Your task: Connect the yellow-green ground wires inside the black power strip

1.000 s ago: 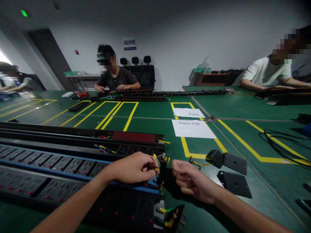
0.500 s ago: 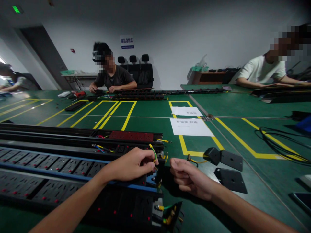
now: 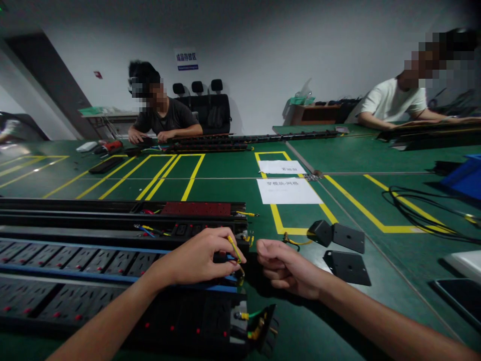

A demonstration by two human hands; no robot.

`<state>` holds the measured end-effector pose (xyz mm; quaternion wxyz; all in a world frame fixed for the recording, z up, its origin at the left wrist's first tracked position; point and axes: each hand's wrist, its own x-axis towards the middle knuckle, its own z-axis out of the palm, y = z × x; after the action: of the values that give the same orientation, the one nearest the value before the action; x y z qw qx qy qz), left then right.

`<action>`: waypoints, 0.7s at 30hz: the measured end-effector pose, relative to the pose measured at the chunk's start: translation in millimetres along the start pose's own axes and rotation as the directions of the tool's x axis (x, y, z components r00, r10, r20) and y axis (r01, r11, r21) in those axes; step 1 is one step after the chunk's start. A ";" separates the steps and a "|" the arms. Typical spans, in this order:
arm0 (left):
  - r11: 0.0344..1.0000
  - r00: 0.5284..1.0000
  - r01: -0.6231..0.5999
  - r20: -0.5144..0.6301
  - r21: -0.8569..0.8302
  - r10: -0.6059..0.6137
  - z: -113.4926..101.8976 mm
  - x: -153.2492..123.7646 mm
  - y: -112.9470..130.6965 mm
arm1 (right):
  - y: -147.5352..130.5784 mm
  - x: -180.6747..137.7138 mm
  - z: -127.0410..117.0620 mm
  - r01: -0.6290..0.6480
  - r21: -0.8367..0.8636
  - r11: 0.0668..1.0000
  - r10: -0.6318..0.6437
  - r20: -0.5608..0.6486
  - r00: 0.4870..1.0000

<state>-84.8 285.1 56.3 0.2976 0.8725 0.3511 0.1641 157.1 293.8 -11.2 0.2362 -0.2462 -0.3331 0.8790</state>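
My left hand (image 3: 208, 253) is closed at the right end of a blue-edged power strip (image 3: 101, 260). Between its thumb and fingers I see a yellow-green wire (image 3: 233, 246), which sticks up past the fingertips. My right hand (image 3: 285, 265) is curled just to the right of that end, a small gap from the left fingertips. Whatever its fingers may hold is hidden. Nearest me lies a wider black power strip (image 3: 180, 318) with red indicators. At its right end a black end cap (image 3: 268, 326) hangs by wires.
Behind the strips lies a dark red socket module (image 3: 197, 208). Black end plates (image 3: 349, 268) are right of my right hand, with white paper sheets (image 3: 289, 191) further back. A coiled black cable (image 3: 409, 205) and a blue bin (image 3: 466, 178) are at right. Two co-workers (image 3: 169, 118) sit across.
The view has shifted slightly, so the scene sits a little further left. My left fingers and the wire have tilted a little; both hands stay close together at the strip's end.
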 end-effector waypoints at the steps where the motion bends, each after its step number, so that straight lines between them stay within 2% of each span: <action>1: 1.000 1.000 0.002 0.026 0.015 -0.002 1.2 -0.2 0.4 | -0.3 0.3 -0.1 -0.001 0.000 1.000 0.001 -0.001 1.000; 7: 0.997 0.991 0.000 0.131 0.078 -0.010 3.0 -0.1 2.5 | -1.6 1.4 -0.8 -0.003 0.003 1.000 0.003 0.012 1.000; 12: 0.990 0.995 0.013 0.094 0.138 -0.026 2.5 1.3 5.0 | -1.9 1.3 -0.7 -0.015 0.013 1.000 0.015 0.016 1.000; 18: 0.967 0.994 -0.030 0.109 0.253 0.003 5.5 0.8 10.7 | -2.3 1.4 0.2 -0.015 0.010 1.000 0.015 -0.001 1.000; 21: 0.968 0.996 -0.030 0.085 0.249 0.009 5.4 0.3 9.5 | -2.9 1.3 1.0 -0.019 0.004 1.000 0.019 -0.011 1.000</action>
<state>-77.0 277.7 58.2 0.1978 0.9125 0.3478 0.0847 156.3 296.0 -8.9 0.2303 -0.2535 -0.3277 0.8805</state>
